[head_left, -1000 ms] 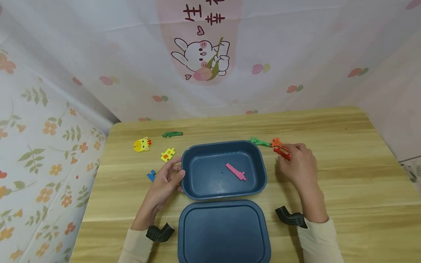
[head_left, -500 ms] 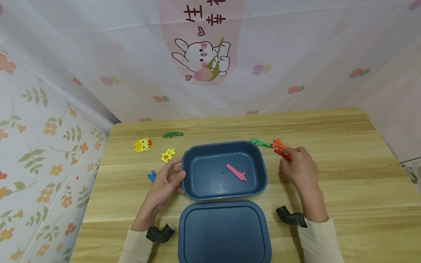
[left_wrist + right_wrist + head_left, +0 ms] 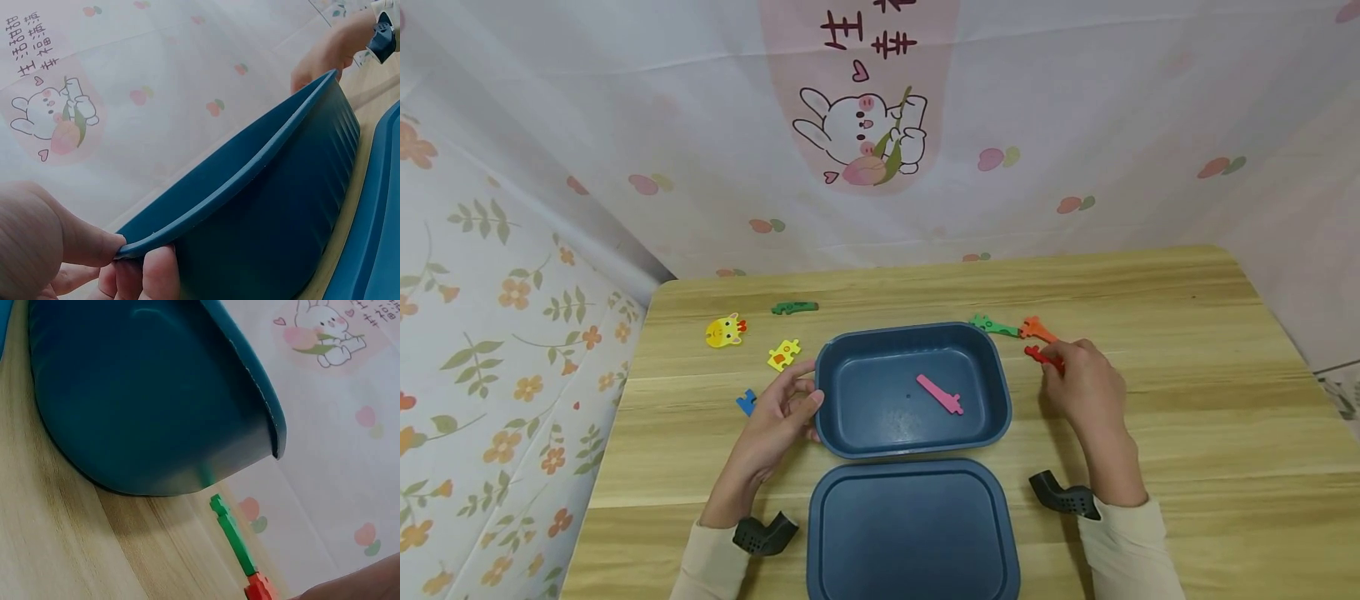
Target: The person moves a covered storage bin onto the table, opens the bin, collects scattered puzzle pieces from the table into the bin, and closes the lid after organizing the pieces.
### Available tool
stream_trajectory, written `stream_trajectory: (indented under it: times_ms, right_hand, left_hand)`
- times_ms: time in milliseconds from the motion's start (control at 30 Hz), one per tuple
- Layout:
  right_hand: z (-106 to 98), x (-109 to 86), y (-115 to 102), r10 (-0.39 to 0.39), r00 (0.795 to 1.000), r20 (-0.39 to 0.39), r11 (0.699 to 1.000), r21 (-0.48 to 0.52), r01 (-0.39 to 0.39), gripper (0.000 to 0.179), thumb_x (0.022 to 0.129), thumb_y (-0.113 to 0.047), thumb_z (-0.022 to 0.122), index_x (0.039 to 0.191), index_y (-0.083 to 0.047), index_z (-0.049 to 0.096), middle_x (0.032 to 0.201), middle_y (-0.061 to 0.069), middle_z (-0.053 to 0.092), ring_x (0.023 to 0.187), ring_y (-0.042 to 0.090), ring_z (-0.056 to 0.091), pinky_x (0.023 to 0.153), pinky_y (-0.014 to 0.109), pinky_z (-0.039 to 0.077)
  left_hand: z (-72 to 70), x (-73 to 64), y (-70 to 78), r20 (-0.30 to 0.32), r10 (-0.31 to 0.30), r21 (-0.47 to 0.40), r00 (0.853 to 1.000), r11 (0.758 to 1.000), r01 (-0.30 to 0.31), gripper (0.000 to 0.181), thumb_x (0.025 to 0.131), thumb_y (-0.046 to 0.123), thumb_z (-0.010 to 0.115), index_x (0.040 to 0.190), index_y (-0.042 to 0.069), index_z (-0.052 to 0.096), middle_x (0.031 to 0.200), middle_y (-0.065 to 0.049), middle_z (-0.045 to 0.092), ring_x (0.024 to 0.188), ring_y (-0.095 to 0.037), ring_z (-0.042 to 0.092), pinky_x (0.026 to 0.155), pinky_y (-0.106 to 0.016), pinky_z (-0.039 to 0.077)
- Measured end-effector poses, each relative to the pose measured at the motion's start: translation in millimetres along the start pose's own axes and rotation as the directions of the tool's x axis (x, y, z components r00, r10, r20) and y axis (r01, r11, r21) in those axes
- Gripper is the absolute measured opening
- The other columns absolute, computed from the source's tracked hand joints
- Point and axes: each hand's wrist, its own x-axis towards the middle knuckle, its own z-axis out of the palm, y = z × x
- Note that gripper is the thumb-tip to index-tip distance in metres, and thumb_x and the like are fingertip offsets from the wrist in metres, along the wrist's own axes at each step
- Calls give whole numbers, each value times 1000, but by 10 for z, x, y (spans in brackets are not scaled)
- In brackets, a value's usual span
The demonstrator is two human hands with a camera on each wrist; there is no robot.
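Observation:
My left hand [image 3: 781,412] pinches the left rim of the dark blue plastic box [image 3: 868,404], thumb [image 3: 94,242] on top and fingers beneath, as the left wrist view shows. In the box lies a pink puzzle piece [image 3: 939,394]. Right of the box, the fingers of my right hand [image 3: 1086,385] pinch a red puzzle piece [image 3: 1036,353], its right end hidden by them. Just beyond lie an orange puzzle piece [image 3: 1034,327] and a green puzzle piece [image 3: 996,326], end to end. Only an edge of the right hand shows in the right wrist view.
The box's blue lid [image 3: 913,529] lies in front of it. On the left are a yellow giraffe-head piece [image 3: 724,332], a yellow puzzle piece [image 3: 784,354], a dark green piece [image 3: 794,307] and a blue piece [image 3: 747,402]. A printed curtain [image 3: 700,125] hangs behind the table.
My right fingers have shifted slightly on the red piece and cover more of it; it sits a bit farther from the orange piece. The left hand keeps its hold on the box.

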Motion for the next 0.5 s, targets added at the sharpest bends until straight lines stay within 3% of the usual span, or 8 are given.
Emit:
stream_trajectory:
  times_ms: [233,400,500]
  right_hand:
    - [-25,-2,-64,-12,994,-104,999,43,16,21,94,-9,65,112,0,67,96,21,65,71,33,61,47,31,39]
    - [-11,18,-113,-57,979,-194,985,148,86,20,92,-6,67,110,3,68,98,23,66,78,36,67,56,42,52]
    - [-9,36,-136,-53,972,-230,967,231,107,22,91,-5,69,110,5,68,100,24,67,81,37,69,65,28,57]
  left_hand:
    - [2,-1,2,0,-4,-2,1000,1000,4,53,102,10,58,151,15,39,120,-15,52,75,-12,65,61,-26,60]
    - [-2,-3,-2,-7,-11,5,1000,1000,11,53,102,11,58,151,15,39,122,-17,51,74,-13,64,62,-27,60]
    - [-2,0,-1,-9,-13,9,1000,1000,13,53,102,11,58,151,15,39,123,-18,51,73,-13,64,62,-27,60]
